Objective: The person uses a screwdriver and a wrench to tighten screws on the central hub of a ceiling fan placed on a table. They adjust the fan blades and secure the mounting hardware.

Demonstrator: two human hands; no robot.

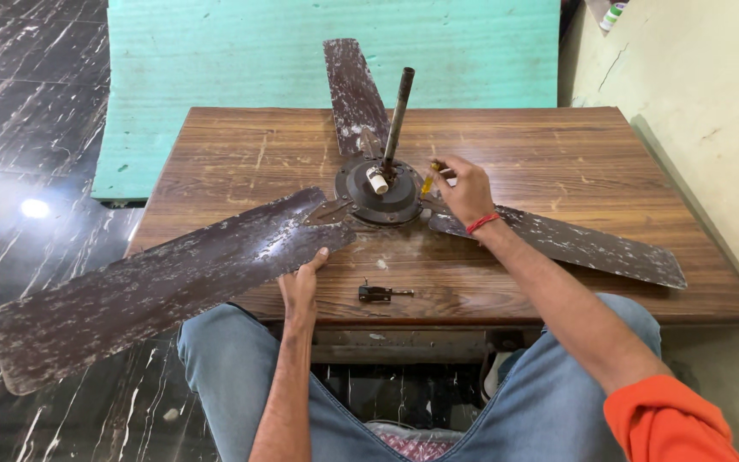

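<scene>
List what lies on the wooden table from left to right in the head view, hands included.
Long left fan blade → left hand resting on that blade's edge → small dark metal part → fan motor hub with its upright rod → right hand holding a yellow-handled tool → right fan blade.

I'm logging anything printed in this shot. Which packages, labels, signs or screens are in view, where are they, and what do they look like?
Small container: top right corner on the pale ledge, mostly cut off, white with a green band; too small to make out more.
No signs or screens in view.
</scene>
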